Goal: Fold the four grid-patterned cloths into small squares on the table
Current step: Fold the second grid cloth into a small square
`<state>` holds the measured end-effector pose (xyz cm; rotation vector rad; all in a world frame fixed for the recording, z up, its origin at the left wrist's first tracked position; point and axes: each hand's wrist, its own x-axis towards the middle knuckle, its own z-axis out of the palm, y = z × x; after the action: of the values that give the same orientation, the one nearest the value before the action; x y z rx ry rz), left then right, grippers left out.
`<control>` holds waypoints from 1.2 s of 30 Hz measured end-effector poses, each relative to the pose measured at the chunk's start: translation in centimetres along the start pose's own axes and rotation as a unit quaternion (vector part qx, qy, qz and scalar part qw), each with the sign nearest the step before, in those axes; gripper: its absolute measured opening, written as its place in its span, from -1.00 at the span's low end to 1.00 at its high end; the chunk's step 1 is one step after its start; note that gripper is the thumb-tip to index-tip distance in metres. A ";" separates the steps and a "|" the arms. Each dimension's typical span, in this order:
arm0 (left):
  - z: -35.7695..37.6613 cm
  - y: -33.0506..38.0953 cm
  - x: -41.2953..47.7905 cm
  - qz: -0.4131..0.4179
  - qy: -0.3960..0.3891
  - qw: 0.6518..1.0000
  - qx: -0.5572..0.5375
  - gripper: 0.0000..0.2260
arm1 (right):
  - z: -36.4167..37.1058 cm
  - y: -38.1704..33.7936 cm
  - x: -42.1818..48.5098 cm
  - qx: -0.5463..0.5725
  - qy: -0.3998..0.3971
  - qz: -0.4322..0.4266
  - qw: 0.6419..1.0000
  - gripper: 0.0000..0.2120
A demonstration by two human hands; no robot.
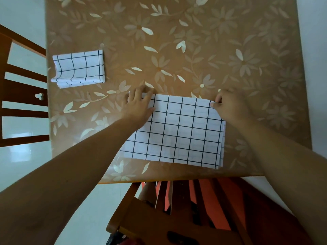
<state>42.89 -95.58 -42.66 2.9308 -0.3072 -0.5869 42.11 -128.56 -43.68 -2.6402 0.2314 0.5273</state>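
Observation:
A white cloth with a black grid lies folded in a large rectangle near the table's front edge, its layered edges showing on the right side. My left hand rests on its far left corner, fingers fairly straight. At the far right corner my right hand pinches the cloth's edge. A smaller stack of folded grid cloth lies at the table's left side, apart from both hands.
The table has a tan cover with pale flowers. A wooden chair stands at the left edge. Another wooden chair is below the front edge. Pale floor surrounds the table.

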 end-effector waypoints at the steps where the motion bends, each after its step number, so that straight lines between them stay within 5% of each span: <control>1: -0.1 0.0 0.2 -0.001 0.011 1.000 0.004 -0.48 | -0.1 0.0 -0.1 0.008 0.000 0.001 1.000 -0.83; 8: -0.8 -0.3 1.9 -0.041 0.026 0.997 0.054 -0.61 | -1.2 -0.7 0.3 0.111 0.004 0.007 0.994 -0.87; 19: -0.9 -1.4 2.8 -0.058 0.020 0.998 0.032 -0.58 | -0.8 -0.2 2.5 -0.010 0.018 -0.056 0.998 -0.84; 23: -0.7 -1.3 2.3 -0.067 0.080 0.993 0.047 -0.60 | -0.4 -0.3 2.6 -0.033 0.062 -0.097 0.993 -0.75; 27: 0.2 -0.3 0.7 0.018 0.115 0.992 0.052 -0.34 | 0.4 -0.7 2.1 -0.104 0.128 -0.081 0.983 -0.73; 30: 1.4 0.1 -0.4 0.077 0.088 0.992 0.053 -0.40 | 1.1 -2.5 0.8 -0.206 0.177 -0.051 0.961 -0.66; 33: 2.7 -0.1 -1.1 0.075 0.044 0.996 0.037 -0.49 | 3.2 -5.2 -0.8 -0.194 0.144 -0.177 0.954 -0.65; 36: 3.5 -0.4 -1.4 0.085 0.042 0.995 0.038 -0.48 | 6.4 -8.0 -2.1 -0.204 0.044 -0.270 0.940 -0.39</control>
<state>40.26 -95.19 -45.44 2.9520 -0.5736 -0.4370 40.05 -118.43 -45.16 -2.9452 -0.6317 0.2893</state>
